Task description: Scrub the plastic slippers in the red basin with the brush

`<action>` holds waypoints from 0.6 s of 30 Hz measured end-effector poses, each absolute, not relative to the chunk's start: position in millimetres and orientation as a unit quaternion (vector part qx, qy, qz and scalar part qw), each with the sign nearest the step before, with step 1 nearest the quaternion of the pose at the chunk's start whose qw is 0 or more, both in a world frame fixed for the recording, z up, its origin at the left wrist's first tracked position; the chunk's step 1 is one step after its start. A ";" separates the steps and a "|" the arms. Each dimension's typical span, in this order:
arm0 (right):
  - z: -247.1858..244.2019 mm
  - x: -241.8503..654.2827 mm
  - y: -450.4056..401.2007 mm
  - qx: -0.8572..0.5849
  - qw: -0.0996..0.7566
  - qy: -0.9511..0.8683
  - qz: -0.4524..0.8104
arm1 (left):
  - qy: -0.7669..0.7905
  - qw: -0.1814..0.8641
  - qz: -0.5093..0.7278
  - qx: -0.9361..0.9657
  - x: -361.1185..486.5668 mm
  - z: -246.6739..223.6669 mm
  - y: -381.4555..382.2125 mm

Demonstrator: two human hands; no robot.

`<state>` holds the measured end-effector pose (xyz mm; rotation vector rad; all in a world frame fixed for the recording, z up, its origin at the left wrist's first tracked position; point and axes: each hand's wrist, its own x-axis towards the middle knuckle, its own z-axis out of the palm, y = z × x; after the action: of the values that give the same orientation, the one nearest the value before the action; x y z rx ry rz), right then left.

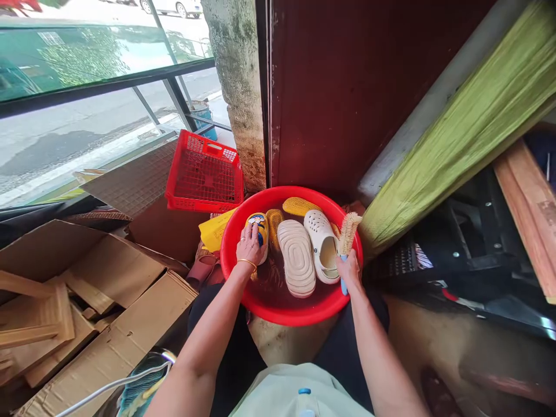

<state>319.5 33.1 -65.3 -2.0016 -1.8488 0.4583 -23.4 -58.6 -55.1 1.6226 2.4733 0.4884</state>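
A red basin [290, 317] of dark water stands between my knees with several shoes in it. At its left side my left hand [250, 249] grips a yellow slipper [257, 218] with a cartoon figure on top, fingers over its upper. My right hand [350, 270] is closed round the blue handle of a scrubbing brush [348, 231], bristles up, by the right rim. Close to that hand lies a white clog [319, 231], opening up. Beside it another white clog [296, 258] shows its sole. Yellow textured soles [299, 205] are partly visible behind them.
A red plastic crate [204, 179] stands beyond the basin on the left. Cardboard [143, 307] and wood pieces [65, 313] lie at left. Green cloth [452, 121] slants down on the right, near a dark red panel [321, 87]. A pale cable [117, 382] runs at lower left.
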 end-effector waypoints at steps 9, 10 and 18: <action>-55.2 316.6 25.5 -0.737 0.265 -0.593 0.186 | 0.809 0.094 0.162 0.556 -15.6 -70.7 -52.0; -56.3 316.3 24.5 -0.736 0.264 -0.594 0.188 | 0.809 0.095 0.166 0.556 -14.7 -71.2 -51.9; -56.7 308.5 22.2 -0.726 0.246 -0.609 0.206 | 0.817 0.098 0.186 0.538 -14.9 -63.3 -56.9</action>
<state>308.5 22.2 -56.7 -1.9814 -1.6607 0.5611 -14.9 -56.9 -63.3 1.5912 2.4167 0.5504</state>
